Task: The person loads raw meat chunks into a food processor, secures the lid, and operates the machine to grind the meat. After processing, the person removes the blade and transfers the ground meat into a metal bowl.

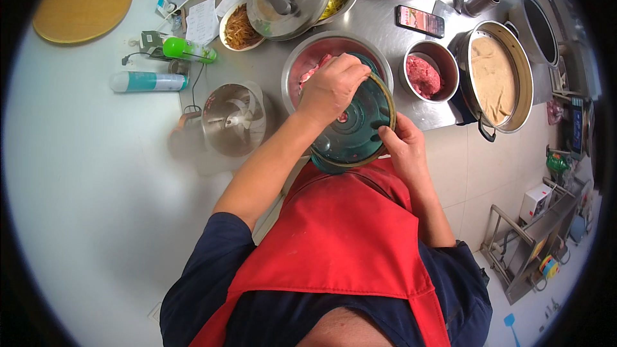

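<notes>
My left hand (334,87) pinches the upper rim of a round green-tinted lid (354,125), and its fingers hide that part of the edge. On the lid's right edge my right hand (405,147) has its thumb on top. The lid is tilted over a steel bowl (289,62) with raw meat (315,71) inside, and bits of meat cling to it. To the left stands a grinder bowl (234,119) with blades inside. A smaller steel pot (430,71) to the right holds minced meat (422,76).
A large two-handled pot (525,82) with a beige cloth stands right, near a phone (420,21). Behind are a steel lid (289,0) over a bowl of yellow shreds and a white bowl (242,27) of brown shreds. Spray cans (149,81) lie left.
</notes>
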Demonstrator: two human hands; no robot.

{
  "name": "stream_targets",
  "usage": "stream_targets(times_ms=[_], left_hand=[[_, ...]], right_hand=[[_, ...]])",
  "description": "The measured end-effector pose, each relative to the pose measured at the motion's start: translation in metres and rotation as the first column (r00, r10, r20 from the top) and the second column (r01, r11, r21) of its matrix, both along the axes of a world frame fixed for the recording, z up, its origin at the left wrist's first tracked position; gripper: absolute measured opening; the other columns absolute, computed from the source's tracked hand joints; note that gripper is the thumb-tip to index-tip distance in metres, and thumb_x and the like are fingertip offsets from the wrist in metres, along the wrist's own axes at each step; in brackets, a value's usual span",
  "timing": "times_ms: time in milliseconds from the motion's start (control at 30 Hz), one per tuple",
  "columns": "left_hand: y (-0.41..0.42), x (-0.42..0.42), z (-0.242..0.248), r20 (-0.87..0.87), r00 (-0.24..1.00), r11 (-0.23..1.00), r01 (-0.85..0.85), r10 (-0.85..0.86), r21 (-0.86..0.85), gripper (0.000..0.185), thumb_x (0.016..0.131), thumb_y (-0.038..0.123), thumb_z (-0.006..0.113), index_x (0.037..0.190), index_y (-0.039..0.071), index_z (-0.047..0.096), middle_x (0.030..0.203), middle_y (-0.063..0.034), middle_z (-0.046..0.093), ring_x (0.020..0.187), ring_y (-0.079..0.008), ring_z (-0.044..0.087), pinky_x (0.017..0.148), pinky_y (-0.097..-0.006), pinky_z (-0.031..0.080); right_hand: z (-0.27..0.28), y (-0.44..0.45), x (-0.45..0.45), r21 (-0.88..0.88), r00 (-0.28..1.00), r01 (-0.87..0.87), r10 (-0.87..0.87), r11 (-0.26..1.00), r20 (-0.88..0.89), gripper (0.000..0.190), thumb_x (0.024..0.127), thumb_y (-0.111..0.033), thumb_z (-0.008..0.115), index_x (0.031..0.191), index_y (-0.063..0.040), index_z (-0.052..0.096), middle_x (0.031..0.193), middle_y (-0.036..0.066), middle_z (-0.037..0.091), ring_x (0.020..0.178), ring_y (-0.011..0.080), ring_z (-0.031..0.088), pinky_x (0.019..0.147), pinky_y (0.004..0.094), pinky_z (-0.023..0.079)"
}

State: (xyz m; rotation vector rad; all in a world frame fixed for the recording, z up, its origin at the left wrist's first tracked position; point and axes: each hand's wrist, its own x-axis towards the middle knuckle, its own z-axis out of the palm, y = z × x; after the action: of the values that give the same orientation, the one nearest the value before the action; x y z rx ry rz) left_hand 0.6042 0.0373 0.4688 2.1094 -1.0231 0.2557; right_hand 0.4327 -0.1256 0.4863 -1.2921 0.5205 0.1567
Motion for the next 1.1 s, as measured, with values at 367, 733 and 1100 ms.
stream_targets(times_ms=[367,733,1100], left_hand=[[0.019,0.009,0.019,-0.916,0.249,0.808,-0.436,-0.316,-0.397,0.028,0.108,0.007,0.066,0.133,-0.004,0.071,0.124,-0.0094,0.075,0.102,-0.0142,0.072,0.091,-0.0297,0.061],[-0.112,-0.016,0.061,-0.504,0.846,0.776,-0.196,-0.176,-0.6,0.021,0.108,0.001,0.062,0.124,-0.001,0.075,0.121,-0.0102,0.075,0.099,-0.0143,0.074,0.088,-0.03,0.061],[-0.076,-0.046,-0.027,-0.336,0.941,0.915,0.169,-0.039,0.367,0.029,0.103,0.019,0.068,0.126,0.002,0.068,0.116,-0.0198,0.074,0.103,-0.0394,0.074,0.088,-0.0485,0.061]], right_hand=[[0.002,-0.023,-0.022,0.039,0.986,0.168,-0.167,0.985,-0.025,0.033,0.107,-0.006,0.063,0.138,0.005,0.067,0.118,0.004,0.075,0.1,0.011,0.07,0.09,0.0277,0.057],[0.012,-0.124,-0.173,-0.02,0.649,0.759,-0.756,0.65,0.085,0.036,0.107,-0.011,0.055,0.141,-0.001,0.061,0.122,0.007,0.073,0.099,0.0143,0.073,0.076,0.0272,0.059],[-0.012,-0.144,-0.188,0.104,0.521,0.832,-0.832,0.545,0.19,0.045,0.108,-0.013,0.051,0.15,0.004,0.053,0.142,0.017,0.066,0.128,0.0257,0.068,0.11,0.0403,0.056]])
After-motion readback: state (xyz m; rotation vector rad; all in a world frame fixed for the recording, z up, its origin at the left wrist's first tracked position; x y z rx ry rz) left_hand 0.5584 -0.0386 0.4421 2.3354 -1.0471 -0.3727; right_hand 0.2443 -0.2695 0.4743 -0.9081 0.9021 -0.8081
